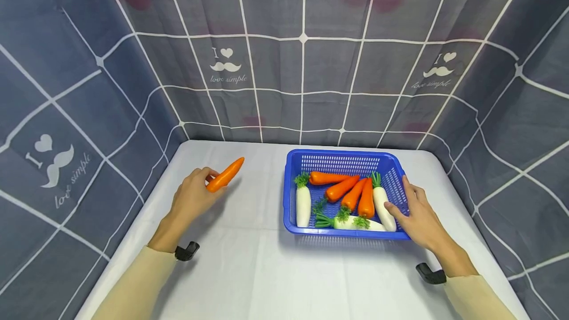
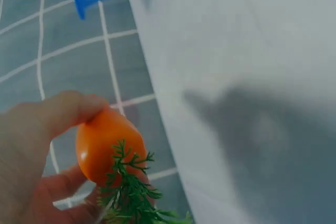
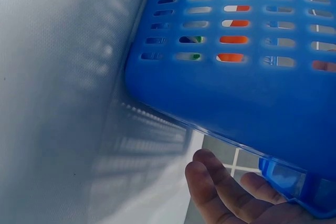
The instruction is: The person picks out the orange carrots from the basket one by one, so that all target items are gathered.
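An orange carrot (image 1: 225, 175) is gripped in my left hand (image 1: 193, 195), raised over the left part of the table with its tip pointing up and right. The left wrist view shows the carrot's thick end (image 2: 107, 145) between thumb and fingers, with green leaves (image 2: 131, 192) hanging from it. My right hand (image 1: 422, 216) holds the right rim of a blue plastic basket (image 1: 346, 233), thumb over the inner side and fingers along the outside. Several carrots (image 1: 351, 195) lie in the basket with three white radishes, at its left (image 1: 304, 206), right (image 1: 383, 206) and front (image 1: 371, 224).
A white cloth covers the table (image 1: 266, 270). Grey checked curtains (image 1: 275, 63) enclose it at the back and both sides. Black wrist straps (image 1: 186, 251) show on both arms.
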Available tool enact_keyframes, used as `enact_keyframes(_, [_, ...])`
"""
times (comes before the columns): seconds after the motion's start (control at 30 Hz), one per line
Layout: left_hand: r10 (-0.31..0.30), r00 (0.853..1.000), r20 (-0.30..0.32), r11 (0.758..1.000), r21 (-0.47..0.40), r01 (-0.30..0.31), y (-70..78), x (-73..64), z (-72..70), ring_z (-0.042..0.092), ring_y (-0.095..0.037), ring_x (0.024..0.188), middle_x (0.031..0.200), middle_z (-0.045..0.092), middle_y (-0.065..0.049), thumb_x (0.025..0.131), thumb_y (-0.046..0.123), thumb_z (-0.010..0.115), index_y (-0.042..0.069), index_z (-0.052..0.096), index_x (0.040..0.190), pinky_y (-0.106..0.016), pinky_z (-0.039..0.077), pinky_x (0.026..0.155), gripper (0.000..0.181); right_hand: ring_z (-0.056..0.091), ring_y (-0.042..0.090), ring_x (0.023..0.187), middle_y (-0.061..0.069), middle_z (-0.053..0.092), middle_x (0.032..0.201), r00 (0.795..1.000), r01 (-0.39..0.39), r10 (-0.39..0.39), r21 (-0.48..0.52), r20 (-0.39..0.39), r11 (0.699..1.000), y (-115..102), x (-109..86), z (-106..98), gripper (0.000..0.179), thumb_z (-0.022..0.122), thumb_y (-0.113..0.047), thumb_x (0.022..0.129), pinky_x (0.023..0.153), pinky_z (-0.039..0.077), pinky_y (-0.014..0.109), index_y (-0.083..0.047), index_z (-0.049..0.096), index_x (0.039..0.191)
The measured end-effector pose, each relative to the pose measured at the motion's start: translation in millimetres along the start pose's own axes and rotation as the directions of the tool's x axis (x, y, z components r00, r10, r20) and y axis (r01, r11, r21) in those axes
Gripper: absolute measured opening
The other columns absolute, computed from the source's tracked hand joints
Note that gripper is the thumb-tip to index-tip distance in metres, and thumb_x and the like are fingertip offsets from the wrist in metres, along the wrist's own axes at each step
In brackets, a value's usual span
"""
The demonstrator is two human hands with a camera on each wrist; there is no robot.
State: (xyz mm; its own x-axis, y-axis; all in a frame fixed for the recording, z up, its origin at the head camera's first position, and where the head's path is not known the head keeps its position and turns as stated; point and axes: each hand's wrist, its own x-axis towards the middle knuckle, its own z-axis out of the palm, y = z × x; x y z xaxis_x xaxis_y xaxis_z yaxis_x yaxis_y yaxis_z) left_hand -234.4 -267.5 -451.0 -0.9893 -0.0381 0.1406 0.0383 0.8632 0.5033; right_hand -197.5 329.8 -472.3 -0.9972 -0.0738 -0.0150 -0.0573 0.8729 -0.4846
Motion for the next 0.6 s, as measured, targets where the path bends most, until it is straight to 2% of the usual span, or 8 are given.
enact_keyframes(0.17, [-0.128,0.991,0.043,0.992,0.005,0.128,-24.9,-8.4,-5.5,0.07,-0.033,0.089,0.121,0.072,-0.021,0.103,0.045,0.086,0.009,0.075,0.141,-0.039,0.05,0.064,0.054,0.045,0.075,0.151,0.047,0.022,0.178,1.0,-0.006,0.006,-0.001,0.004,1.0,1,0.2,1,0.11,0.057,-0.063,0.118,0.121,0.039,0.091,-0.005,-0.008,0.186])
enact_keyframes(0.4, [-0.209,0.976,0.06,0.977,0.042,0.207,-58.2,-11.4,-9.5,0.071,-0.036,0.089,0.122,0.075,-0.026,0.101,0.047,0.084,0.004,0.072,0.138,-0.04,0.05,0.063,0.058,0.045,0.074,0.152,0.047,0.022,0.178,1.0,-0.008,0.008,0.001,0.004,1.0,1,0.1,1,0.11,0.057,-0.062,0.118,0.122,0.039,0.091,-0.005,-0.007,0.186])
enact_keyframes(0.6, [-0.271,0.958,0.092,0.962,0.061,0.266,-74.0,-12.3,-10.5,0.071,-0.036,0.083,0.117,0.077,-0.027,0.101,0.048,0.083,0.0,0.069,0.138,-0.041,0.051,0.06,0.061,0.045,0.074,0.152,0.046,0.023,0.178,1.0,-0.003,0.003,0.001,-0.002,1.0,1,0.2,1,0.11,0.057,-0.063,0.118,0.122,0.039,0.09,-0.006,-0.007,0.186])
